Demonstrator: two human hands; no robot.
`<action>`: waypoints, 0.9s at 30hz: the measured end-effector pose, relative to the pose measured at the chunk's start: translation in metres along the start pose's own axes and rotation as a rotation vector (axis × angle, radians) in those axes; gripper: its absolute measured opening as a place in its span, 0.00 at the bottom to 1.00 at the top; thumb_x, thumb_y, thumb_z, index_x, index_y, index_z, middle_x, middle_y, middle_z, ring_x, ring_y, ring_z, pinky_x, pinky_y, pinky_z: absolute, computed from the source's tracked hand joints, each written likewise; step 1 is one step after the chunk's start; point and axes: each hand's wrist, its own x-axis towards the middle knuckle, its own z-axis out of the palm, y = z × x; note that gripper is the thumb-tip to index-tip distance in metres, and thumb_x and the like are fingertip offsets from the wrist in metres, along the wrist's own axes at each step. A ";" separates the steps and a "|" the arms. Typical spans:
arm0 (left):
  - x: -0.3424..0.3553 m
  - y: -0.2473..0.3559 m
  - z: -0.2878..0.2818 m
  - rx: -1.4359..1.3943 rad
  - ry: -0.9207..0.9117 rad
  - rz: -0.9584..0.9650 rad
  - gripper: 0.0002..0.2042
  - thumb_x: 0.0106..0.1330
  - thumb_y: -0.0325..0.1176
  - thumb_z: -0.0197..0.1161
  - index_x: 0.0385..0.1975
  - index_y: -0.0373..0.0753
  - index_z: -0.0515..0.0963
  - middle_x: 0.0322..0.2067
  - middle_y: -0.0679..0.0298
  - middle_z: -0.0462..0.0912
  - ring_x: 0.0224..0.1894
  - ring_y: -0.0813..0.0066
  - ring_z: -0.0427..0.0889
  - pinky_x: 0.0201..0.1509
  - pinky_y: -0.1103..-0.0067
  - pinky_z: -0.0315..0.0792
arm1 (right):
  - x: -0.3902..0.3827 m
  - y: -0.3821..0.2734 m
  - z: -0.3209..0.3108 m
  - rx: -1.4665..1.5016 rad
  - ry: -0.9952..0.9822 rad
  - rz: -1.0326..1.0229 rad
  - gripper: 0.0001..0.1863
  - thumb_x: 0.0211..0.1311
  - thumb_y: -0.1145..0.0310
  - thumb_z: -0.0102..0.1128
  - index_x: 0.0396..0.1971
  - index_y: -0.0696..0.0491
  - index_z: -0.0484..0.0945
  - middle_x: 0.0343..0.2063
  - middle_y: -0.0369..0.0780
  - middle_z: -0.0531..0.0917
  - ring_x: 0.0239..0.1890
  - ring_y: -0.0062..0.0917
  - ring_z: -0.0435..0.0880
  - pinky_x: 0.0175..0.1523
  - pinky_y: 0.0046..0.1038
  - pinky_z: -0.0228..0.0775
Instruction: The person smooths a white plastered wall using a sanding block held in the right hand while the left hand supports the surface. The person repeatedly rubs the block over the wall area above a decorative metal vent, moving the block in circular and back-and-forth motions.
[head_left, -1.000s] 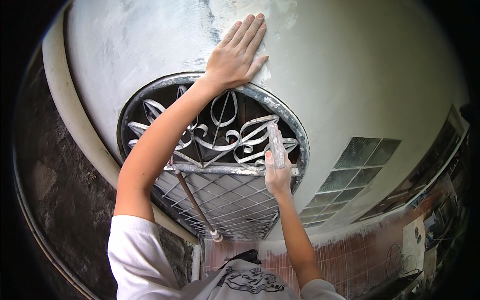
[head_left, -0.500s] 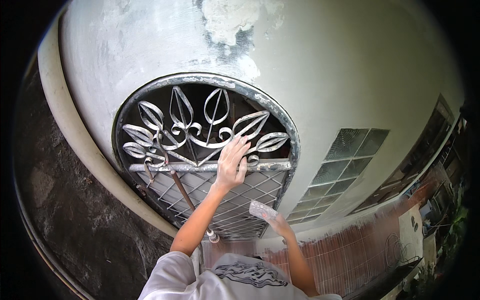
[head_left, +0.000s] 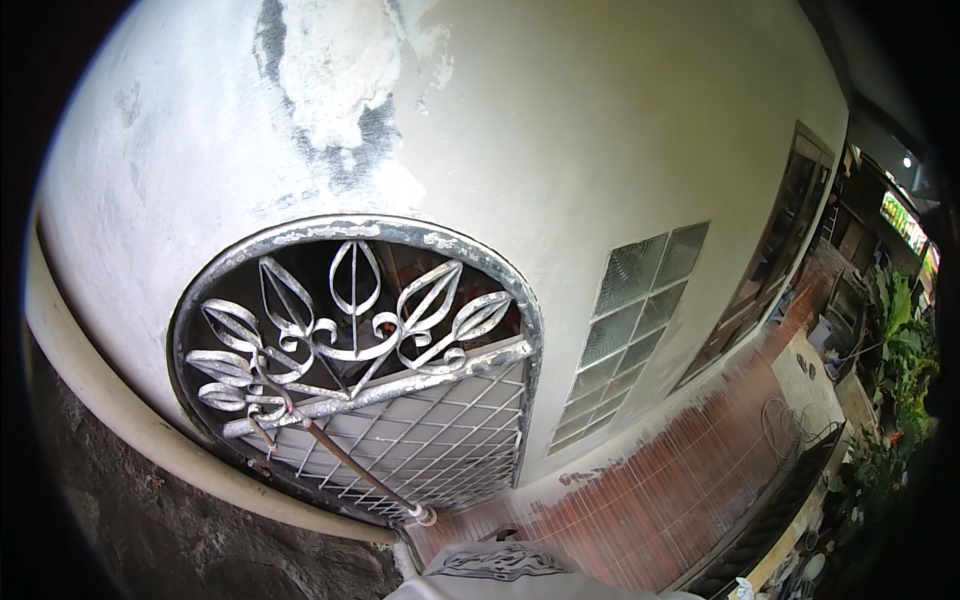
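Neither my left hand nor my right hand shows now; only the front of my light printed shirt [head_left: 505, 562] comes up from the lower edge. Ahead of me an arched metal gate is set in the wall. Its arched frame [head_left: 440, 240] has flaking grey-white paint. Inside the arch, scrollwork [head_left: 355, 345] carries leaf-shaped loops above a worn crossbar [head_left: 400, 387]. Below that bar is a diagonal lattice [head_left: 450, 430] backed by a pale panel. A brown rod [head_left: 360, 465] slants across the lattice to a pale round end.
The pale wall [head_left: 520, 130] has a white patch [head_left: 335, 80] with dark edges. Glass blocks [head_left: 630, 325] stand right of the gate. Reddish floor tiles [head_left: 650, 510] lead toward green plants [head_left: 895, 330]. A thick pale pipe [head_left: 180, 480] curves along dark ground at left.
Both hands have left the view: the left was at the scrollwork, the right held a flat whitish piece. My view has turned rightward and tilted, so the gate appears lower and farther left.
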 end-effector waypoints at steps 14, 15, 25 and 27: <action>-0.369 0.442 -0.301 -0.361 0.865 2.209 0.16 0.68 0.26 0.58 0.55 0.38 0.79 0.54 0.54 0.83 0.59 0.56 0.79 0.64 0.65 0.68 | -0.104 -0.304 -0.044 0.325 0.446 -1.158 0.32 0.50 0.85 0.56 0.61 0.54 0.75 0.58 0.50 0.79 0.61 0.46 0.77 0.67 0.40 0.68; -0.403 0.449 -0.321 -0.380 1.040 2.235 0.16 0.67 0.25 0.58 0.55 0.37 0.79 0.55 0.53 0.82 0.60 0.55 0.78 0.65 0.63 0.67 | -0.115 -0.319 -0.051 0.325 0.419 -1.230 0.34 0.50 0.85 0.55 0.62 0.54 0.74 0.59 0.49 0.79 0.61 0.47 0.76 0.67 0.40 0.67; -0.452 0.476 -0.434 0.988 1.589 1.994 0.22 0.73 0.48 0.51 0.63 0.49 0.77 0.72 0.66 0.66 0.77 0.65 0.56 0.81 0.65 0.47 | -0.177 -0.267 -0.005 0.684 0.616 -1.087 0.27 0.57 0.83 0.49 0.60 0.60 0.73 0.50 0.60 0.80 0.52 0.56 0.79 0.58 0.48 0.69; -0.456 0.473 -0.449 1.008 1.530 2.040 0.22 0.73 0.49 0.50 0.62 0.50 0.78 0.72 0.71 0.65 0.77 0.71 0.56 0.83 0.68 0.44 | -0.179 -0.241 -0.009 0.794 0.473 -0.958 0.28 0.57 0.84 0.49 0.60 0.61 0.73 0.52 0.61 0.78 0.54 0.57 0.77 0.59 0.48 0.68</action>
